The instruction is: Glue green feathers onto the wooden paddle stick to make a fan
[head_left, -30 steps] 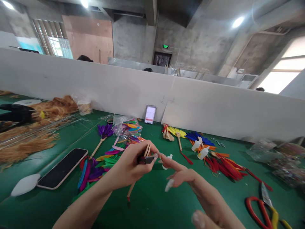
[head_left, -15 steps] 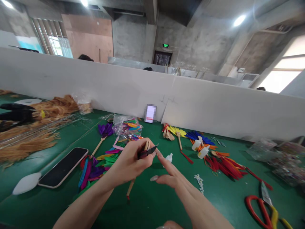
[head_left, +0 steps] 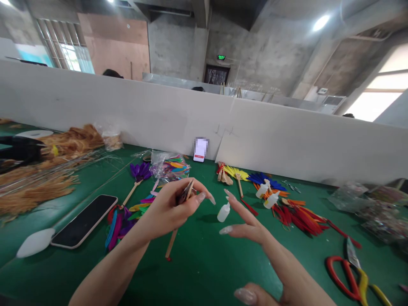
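My left hand is closed around a slim wooden fan handle, whose red-tipped lower end sticks out below the palm. A dark, narrow piece at its upper end is partly covered by my fingers, so its kind cannot be made out. My right hand is open, thumb and fingers spread, with nothing in it. Its fingertips hover close to a small white glue bottle standing on the green table; I see no clear grip on it. Loose coloured feathers lie left of my left wrist.
Purple, yellow and blue fans lie farther back. Two more glue bottles stand right, near red strips. Scissors lie front right, a phone left. Another phone leans on the white partition.
My right hand has drawn away from my left, to the right, fingers spreading. The dark piece in my left hand has turned more upright. White beads seen earlier are now covered by my right hand.
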`<action>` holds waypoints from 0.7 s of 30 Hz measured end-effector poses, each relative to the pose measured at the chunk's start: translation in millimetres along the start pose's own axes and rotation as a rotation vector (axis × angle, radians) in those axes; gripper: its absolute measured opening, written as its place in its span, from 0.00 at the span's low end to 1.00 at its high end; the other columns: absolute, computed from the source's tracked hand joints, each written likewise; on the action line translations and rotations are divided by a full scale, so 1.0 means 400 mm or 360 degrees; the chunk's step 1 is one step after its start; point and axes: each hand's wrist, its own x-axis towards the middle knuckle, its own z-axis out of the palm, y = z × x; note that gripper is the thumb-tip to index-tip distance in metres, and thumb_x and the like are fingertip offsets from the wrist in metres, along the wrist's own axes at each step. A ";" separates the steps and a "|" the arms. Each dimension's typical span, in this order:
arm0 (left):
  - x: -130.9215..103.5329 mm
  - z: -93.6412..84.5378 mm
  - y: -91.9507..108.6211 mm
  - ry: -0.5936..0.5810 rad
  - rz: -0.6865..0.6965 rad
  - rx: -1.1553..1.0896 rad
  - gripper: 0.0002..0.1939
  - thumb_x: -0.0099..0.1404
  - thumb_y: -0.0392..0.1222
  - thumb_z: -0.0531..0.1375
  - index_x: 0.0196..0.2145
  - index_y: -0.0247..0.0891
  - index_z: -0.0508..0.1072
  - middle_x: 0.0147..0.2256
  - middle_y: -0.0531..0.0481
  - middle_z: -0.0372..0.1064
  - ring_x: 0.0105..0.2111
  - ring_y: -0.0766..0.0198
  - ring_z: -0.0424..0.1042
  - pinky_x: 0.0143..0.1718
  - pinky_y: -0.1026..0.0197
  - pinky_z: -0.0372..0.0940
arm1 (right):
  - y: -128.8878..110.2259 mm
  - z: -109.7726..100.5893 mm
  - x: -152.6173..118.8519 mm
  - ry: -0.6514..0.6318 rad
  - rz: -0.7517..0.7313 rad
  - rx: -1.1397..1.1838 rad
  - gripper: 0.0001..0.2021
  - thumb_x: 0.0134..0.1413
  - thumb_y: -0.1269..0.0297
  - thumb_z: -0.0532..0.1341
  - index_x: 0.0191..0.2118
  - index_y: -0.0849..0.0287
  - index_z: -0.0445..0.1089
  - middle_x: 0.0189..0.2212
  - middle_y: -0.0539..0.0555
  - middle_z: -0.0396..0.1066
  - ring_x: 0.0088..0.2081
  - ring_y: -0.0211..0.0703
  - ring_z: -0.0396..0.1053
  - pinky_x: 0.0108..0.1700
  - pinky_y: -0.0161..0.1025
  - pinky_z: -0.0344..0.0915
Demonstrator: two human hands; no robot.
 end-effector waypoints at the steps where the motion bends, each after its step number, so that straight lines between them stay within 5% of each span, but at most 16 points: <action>1: -0.002 0.002 0.003 -0.0035 -0.0036 -0.0065 0.09 0.65 0.41 0.53 0.34 0.36 0.71 0.17 0.60 0.47 0.15 0.73 0.47 0.15 0.68 0.43 | 0.000 0.001 -0.002 -0.0018 -0.0034 -0.0027 0.17 0.56 0.57 0.59 0.51 0.51 0.65 0.63 0.50 0.51 0.60 0.51 0.55 0.52 0.43 0.67; 9: -0.007 0.019 0.003 -0.0160 -0.0292 -0.0381 0.11 0.64 0.47 0.55 0.36 0.36 0.68 0.16 0.62 0.47 0.15 0.74 0.48 0.14 0.69 0.45 | -0.003 0.027 -0.001 -0.0070 -0.0286 -0.0530 0.11 0.58 0.59 0.58 0.45 0.56 0.68 0.62 0.56 0.53 0.61 0.47 0.54 0.51 0.41 0.68; 14: -0.001 0.015 -0.011 -0.0230 -0.0303 -0.0360 0.11 0.64 0.48 0.56 0.34 0.38 0.68 0.17 0.61 0.48 0.15 0.74 0.48 0.15 0.69 0.44 | 0.006 0.048 -0.003 0.0053 -0.0392 -0.0744 0.12 0.60 0.58 0.54 0.43 0.57 0.69 0.59 0.56 0.60 0.60 0.47 0.57 0.50 0.43 0.69; 21: -0.001 0.015 -0.013 -0.0228 -0.0311 -0.0353 0.09 0.65 0.47 0.56 0.32 0.39 0.66 0.18 0.61 0.48 0.16 0.74 0.48 0.16 0.68 0.44 | 0.010 0.064 -0.005 0.0062 -0.0390 -0.0858 0.14 0.62 0.58 0.51 0.45 0.58 0.69 0.61 0.55 0.57 0.62 0.46 0.54 0.51 0.43 0.68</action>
